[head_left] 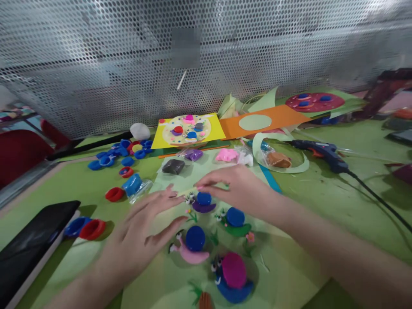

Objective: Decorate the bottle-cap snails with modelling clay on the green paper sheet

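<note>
A pale green sheet [280, 270] bears clay snails with bottle-cap shells: a purple one [203, 207] at the top, a green one [238, 228] to its right, a pink one [193, 254] lower left and a blue one with a magenta shell [234, 274] nearest me. My left hand [148, 223] hovers left of the purple snail, fingers apart and nothing in them. Just above that snail, my right hand [230, 182] pinches with thumb and forefinger; a tiny pink bit shows at the fingertips, too small to name. Small clay flowers [250, 237] and leaves lie between the snails.
Bagged clay [174, 166] lies beyond my hands. Blue and red caps [114, 194] and a black phone-like object [32, 249] are at left. A glue gun [322, 152] with its cord is at right. Yellow [156, 139] and orange [225, 128] cards lean near a perforated metal panel [128, 64].
</note>
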`<state>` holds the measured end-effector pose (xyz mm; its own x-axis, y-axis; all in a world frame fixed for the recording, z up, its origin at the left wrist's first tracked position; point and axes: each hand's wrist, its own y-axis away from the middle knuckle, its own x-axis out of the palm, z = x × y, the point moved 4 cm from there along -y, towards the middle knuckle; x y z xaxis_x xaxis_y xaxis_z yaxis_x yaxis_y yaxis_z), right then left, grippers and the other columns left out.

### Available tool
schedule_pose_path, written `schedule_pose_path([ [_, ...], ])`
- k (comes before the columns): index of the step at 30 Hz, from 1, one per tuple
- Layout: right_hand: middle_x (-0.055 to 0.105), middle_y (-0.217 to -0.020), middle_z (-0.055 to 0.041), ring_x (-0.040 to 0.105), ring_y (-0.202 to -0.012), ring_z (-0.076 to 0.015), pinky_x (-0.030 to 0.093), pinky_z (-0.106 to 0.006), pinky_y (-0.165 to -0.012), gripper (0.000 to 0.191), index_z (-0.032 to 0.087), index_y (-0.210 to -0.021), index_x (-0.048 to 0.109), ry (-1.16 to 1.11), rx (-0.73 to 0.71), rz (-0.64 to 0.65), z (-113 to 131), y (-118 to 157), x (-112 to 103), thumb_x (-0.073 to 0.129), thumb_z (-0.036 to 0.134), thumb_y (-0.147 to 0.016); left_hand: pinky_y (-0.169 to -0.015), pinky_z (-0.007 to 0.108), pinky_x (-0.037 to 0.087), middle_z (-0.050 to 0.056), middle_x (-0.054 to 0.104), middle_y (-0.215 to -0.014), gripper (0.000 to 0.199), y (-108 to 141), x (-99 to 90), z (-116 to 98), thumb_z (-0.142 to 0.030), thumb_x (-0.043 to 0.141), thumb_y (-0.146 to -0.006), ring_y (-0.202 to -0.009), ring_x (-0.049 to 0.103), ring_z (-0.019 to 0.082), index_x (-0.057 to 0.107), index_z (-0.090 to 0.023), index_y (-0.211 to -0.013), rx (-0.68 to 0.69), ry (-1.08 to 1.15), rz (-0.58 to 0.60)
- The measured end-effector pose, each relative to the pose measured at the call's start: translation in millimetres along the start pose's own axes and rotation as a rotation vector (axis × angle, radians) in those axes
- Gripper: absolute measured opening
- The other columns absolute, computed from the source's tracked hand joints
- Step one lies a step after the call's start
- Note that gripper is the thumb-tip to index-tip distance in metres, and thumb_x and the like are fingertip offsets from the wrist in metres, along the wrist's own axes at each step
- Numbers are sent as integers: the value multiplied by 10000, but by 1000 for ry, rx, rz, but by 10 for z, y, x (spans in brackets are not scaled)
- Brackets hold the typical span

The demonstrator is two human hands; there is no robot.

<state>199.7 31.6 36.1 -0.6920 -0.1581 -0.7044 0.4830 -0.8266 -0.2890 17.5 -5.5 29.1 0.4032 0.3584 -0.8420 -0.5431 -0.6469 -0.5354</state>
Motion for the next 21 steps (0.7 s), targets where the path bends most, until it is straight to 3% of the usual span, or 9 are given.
schedule_pose_path([
  [3, 699, -872, 2, 612, -803, -105, 432, -190, -716, 153, 195, -888, 687, -177, -26, 93, 152, 63, 115, 549, 164, -831, -770, 291, 559, 60, 704, -918, 244, -13, -62, -119, -372, 573, -838, -885, 660, 191, 588, -194, -1004, 87, 46, -56],
  [7, 661, -785, -11, 581, -763, -104, 436, -189, -697, 151, 166, -796, 698, -314, -1, 104, 249, 121, 186, 581, 79, -758, -722, 278, 559, 33, 706, -864, 184, 26, -126, -179, -195, 606, -823, -845, 661, 175, 585, -209, -1005, 214, 92, -92],
  [11, 639, -803, -7, 561, -713, -99, 434, -190, -638, 121, 176, -830, 705, -482, 115, 189, 279, 157, 215, 621, 150, -747, -756, 356, 540, 21, 703, -889, 281, 126, -140, -101, -161, 551, -834, -914, 643, 206, 562, -265, -1095, 199, 96, -21],
  [14, 637, -797, -6, 542, -689, -101, 424, -200, -616, 156, 170, -836, 708, -522, 177, 218, 288, 169, 226, 612, 110, -727, -775, 385, 524, 24, 702, -901, 307, 192, -163, -57, -206, 526, -842, -936, 631, 222, 546, -291, -1136, 161, 117, -27],
  [17, 612, -722, 3, 524, -660, -99, 410, -207, -602, 114, 151, -762, 703, -534, 208, 217, 272, 164, 245, 613, 97, -716, -772, 375, 519, 41, 698, -921, 311, 193, -188, -56, -213, 548, -829, -945, 620, 227, 556, -278, -1133, 142, 135, -46],
  [21, 617, -712, -5, 531, -657, -106, 415, -220, -603, 65, 141, -730, 699, -591, 228, 201, 233, 156, 271, 650, 181, -720, -720, 316, 517, 65, 689, -856, 266, 128, -222, -106, -168, 573, -822, -860, 619, 196, 598, -198, -1085, 236, 160, -102],
])
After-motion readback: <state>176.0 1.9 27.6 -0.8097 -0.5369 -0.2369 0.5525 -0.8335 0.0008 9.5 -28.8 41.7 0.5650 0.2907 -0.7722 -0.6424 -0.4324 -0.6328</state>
